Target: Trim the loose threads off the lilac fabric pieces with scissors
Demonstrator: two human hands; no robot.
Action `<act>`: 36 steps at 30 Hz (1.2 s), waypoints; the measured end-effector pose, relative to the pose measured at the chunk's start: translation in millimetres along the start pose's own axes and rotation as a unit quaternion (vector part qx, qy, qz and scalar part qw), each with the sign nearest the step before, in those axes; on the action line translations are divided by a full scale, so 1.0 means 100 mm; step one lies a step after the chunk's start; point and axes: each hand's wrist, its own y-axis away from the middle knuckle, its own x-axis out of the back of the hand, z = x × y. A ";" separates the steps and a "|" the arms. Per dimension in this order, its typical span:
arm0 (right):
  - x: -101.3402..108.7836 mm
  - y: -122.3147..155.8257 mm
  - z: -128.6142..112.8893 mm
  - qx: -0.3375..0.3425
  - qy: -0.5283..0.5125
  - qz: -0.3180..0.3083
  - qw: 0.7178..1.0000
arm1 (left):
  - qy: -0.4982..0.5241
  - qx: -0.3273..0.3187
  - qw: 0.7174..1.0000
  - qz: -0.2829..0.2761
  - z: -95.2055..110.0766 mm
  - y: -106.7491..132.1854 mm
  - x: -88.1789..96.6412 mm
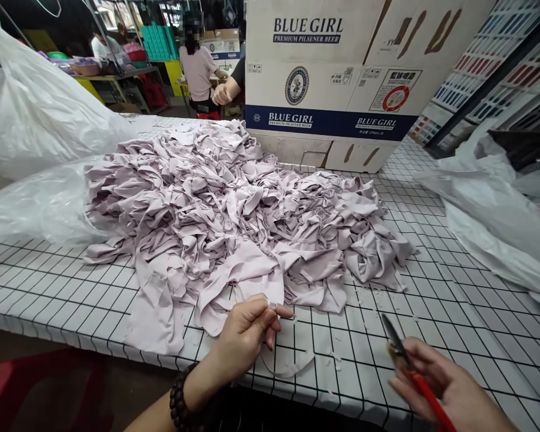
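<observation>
A big heap of pale lilac fabric pieces point(234, 210) covers the middle of a white table with a black grid pattern point(454, 312). My left hand point(247, 333), with a dark bead bracelet on the wrist, pinches the edge of a lilac fabric piece point(252, 282) at the heap's front. A thin strip of that fabric loops down over the table edge. My right hand point(450, 390) at the lower right holds red-handled thread snips point(405, 360), blades pointing up and left, apart from the fabric. Small fabric scraps lie on the table between the hands.
A Blue Girl beer carton point(337, 78) stands behind the heap. Clear plastic bags lie at the left point(36, 120) and right point(499, 222). A person in a pink top point(198, 72) stands far back, and another person's hand point(222, 93) shows beside the carton.
</observation>
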 end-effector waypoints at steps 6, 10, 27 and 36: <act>-0.50 -0.08 -1.03 0.117 0.152 -0.074 0.979 | -0.115 -0.066 0.991 -0.011 0.10 0.03 0.02; -0.59 -0.17 -1.15 0.181 0.211 -0.094 0.956 | -0.126 -0.083 0.989 -0.010 0.10 0.05 0.05; -0.59 -0.23 -1.20 0.250 0.254 -0.081 0.931 | -0.062 -0.044 0.997 -0.026 0.05 0.04 0.10; -0.59 -0.24 -1.19 0.273 0.278 -0.074 0.918 | -0.026 -0.023 0.999 -0.029 0.05 0.07 0.09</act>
